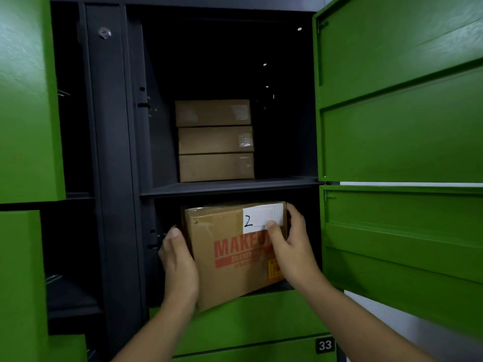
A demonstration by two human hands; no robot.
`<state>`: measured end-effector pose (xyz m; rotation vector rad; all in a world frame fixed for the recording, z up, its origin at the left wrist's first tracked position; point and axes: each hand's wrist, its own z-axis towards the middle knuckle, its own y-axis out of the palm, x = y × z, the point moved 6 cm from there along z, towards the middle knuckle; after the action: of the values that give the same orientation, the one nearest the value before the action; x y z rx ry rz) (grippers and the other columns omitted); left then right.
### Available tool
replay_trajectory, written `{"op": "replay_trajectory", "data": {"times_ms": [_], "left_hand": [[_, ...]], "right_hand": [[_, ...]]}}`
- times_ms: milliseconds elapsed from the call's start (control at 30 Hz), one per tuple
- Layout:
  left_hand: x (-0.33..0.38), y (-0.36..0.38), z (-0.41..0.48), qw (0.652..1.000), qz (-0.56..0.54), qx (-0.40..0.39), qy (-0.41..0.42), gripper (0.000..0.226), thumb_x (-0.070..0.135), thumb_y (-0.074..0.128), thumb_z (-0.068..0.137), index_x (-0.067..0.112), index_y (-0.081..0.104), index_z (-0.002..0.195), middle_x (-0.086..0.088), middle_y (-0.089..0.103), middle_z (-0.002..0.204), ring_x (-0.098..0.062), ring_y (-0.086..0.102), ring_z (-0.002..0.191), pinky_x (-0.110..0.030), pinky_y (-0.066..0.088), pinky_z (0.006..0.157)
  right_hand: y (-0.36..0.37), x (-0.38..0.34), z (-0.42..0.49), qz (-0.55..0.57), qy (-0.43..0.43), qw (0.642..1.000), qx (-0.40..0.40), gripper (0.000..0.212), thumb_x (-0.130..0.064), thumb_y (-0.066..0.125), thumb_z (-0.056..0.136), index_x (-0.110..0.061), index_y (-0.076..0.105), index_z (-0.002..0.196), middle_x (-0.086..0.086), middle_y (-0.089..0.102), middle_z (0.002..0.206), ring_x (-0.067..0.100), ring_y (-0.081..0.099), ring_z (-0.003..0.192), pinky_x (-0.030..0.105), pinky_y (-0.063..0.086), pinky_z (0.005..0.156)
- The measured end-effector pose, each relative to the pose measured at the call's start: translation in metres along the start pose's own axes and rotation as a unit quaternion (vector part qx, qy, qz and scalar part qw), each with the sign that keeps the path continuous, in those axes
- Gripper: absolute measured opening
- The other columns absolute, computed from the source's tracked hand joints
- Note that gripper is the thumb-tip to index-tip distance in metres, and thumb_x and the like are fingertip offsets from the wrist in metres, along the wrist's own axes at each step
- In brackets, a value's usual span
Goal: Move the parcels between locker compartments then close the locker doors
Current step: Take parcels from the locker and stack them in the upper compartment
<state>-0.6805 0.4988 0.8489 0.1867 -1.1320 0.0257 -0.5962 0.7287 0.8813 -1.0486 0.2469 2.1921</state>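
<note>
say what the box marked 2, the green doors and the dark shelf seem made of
Brown box with white "2" label: cardboard, matte, with creased edges and glossy clear tape. Green locker doors: probably painted sheet metal, semi-gloss, with folded rims and pressed ribs. Dark grey shelf: likely powder-coated steel, matte, folded front edge.

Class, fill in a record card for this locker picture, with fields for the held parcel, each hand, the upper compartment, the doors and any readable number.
Held parcel: brown box with white label marked 2, tilted, partly inside the lower compartment
Left hand: grips the box's left side
Right hand: grips its right side, thumb on the label
Upper compartment: stack of three plain boxes
Doors: upper door and lower door both swung open at right
Number: 33 on a plate below
</note>
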Motion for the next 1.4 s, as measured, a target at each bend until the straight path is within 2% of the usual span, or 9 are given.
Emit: {"op": "replay_trajectory", "data": {"times_ms": [167, 433, 700, 800, 900, 967, 1067, 1300, 1400], "left_hand": [[-0.01, 0.03, 0.033, 0.977, -0.101, -0.111, -0.149, 0.07, 0.075, 0.037, 0.097, 0.023, 0.075, 0.126, -0.009, 0.082, 0.111, -0.032, 0.077, 0.103, -0.044, 0.06, 0.082], [-0.003, 0.048, 0.0, 0.992, -0.042, -0.091, -0.078, 0.077, 0.091, 0.043, 0.084, 0.03, 0.064, 0.125, -0.004, 0.072, 0.123, -0.026, 0.068, 0.112, -0.052, 0.053, 0.106], [0.005, 0.084, -0.008, 0.984, -0.076, -0.155, -0.053, 0.067, 0.088, 0.053, 0.073, 0.032, 0.046, 0.11, 0.0, 0.062, 0.125, -0.014, 0.064, 0.112, -0.043, 0.052, 0.102], [0.013, 0.111, -0.007, 0.976, -0.044, -0.213, 0.003, 0.05, 0.06, 0.055, 0.096, 0.033, 0.039, 0.134, 0.003, 0.056, 0.136, -0.005, 0.057, 0.112, -0.032, 0.046, 0.099], [0.02, 0.133, -0.01, 0.964, -0.001, -0.254, 0.076, 0.054, 0.042, 0.054, 0.106, 0.034, 0.03, 0.155, 0.007, 0.05, 0.142, -0.005, 0.053, 0.122, -0.026, 0.04, 0.103], [0.018, 0.139, -0.01, 0.963, 0.04, -0.242, 0.114, 0.065, 0.054, 0.045, 0.105, 0.032, 0.024, 0.162, 0.011, 0.043, 0.144, -0.004, 0.043, 0.131, -0.023, 0.036, 0.105], [0.012, 0.146, -0.005, 0.952, 0.154, -0.19, 0.184, 0.078, 0.066, 0.025, 0.099, 0.026, 0.018, 0.166, 0.002, 0.039, 0.152, -0.011, 0.041, 0.138, -0.03, 0.037, 0.111], [-0.006, 0.167, 0.058, 0.754, 0.561, -0.16, 0.303, 0.099, 0.062, -0.015, 0.088, 0.013, 0.022, 0.166, -0.014, 0.033, 0.168, -0.034, 0.025, 0.156, -0.052, 0.003, 0.132], [-0.012, 0.17, 0.069, 0.687, 0.624, -0.181, 0.323, 0.1, 0.063, -0.017, 0.084, 0.021, 0.035, 0.158, -0.01, 0.045, 0.155, -0.033, 0.042, 0.138, -0.049, 0.022, 0.121]], "right_hand": [[0.004, -0.021, 0.001, -0.066, -0.011, 0.995, 0.074, 0.079, -0.051, 0.048, 0.104, -0.022, 0.011, 0.166, -0.004, 0.001, 0.175, 0.018, 0.005, 0.161, 0.042, 0.015, 0.13], [0.034, -0.036, -0.042, -0.119, -0.016, 0.993, 0.01, 0.107, -0.084, 0.035, 0.089, -0.028, -0.016, 0.164, -0.012, -0.027, 0.17, 0.009, -0.022, 0.157, 0.036, -0.002, 0.13], [-0.022, -0.002, -0.001, -0.189, -0.022, 0.979, 0.069, 0.077, -0.067, 0.051, 0.097, -0.023, 0.033, 0.158, -0.001, 0.048, 0.153, 0.021, 0.048, 0.141, 0.04, 0.048, 0.11], [-0.029, 0.002, 0.004, -0.158, -0.068, 0.98, 0.104, 0.069, -0.037, 0.061, 0.101, -0.014, 0.031, 0.159, 0.004, 0.04, 0.159, 0.019, 0.038, 0.147, 0.029, 0.032, 0.117], [-0.019, 0.0, 0.009, -0.191, -0.084, 0.973, 0.102, 0.072, -0.033, 0.058, 0.102, -0.015, 0.023, 0.163, 0.008, 0.021, 0.17, 0.023, 0.024, 0.156, 0.039, 0.029, 0.125], [-0.012, 0.005, 0.014, -0.295, -0.116, 0.942, 0.107, 0.073, -0.03, 0.055, 0.103, -0.014, 0.019, 0.165, 0.014, 0.007, 0.174, 0.032, 0.018, 0.158, 0.048, 0.029, 0.126], [0.004, 0.014, 0.023, -0.489, -0.25, 0.832, 0.08, 0.066, -0.023, 0.046, 0.103, -0.008, 0.026, 0.164, 0.029, 0.007, 0.171, 0.044, 0.021, 0.157, 0.058, 0.025, 0.126], [0.031, 0.064, 0.056, -0.549, -0.219, 0.806, -0.022, 0.083, -0.034, 0.056, 0.094, -0.005, 0.023, 0.164, 0.026, 0.004, 0.172, 0.047, 0.009, 0.158, 0.058, 0.019, 0.127], [0.039, 0.08, 0.078, -0.522, -0.182, 0.83, -0.073, 0.085, -0.045, 0.047, 0.098, -0.013, 0.01, 0.167, 0.024, -0.007, 0.173, 0.047, -0.005, 0.159, 0.059, 0.01, 0.128]]}}
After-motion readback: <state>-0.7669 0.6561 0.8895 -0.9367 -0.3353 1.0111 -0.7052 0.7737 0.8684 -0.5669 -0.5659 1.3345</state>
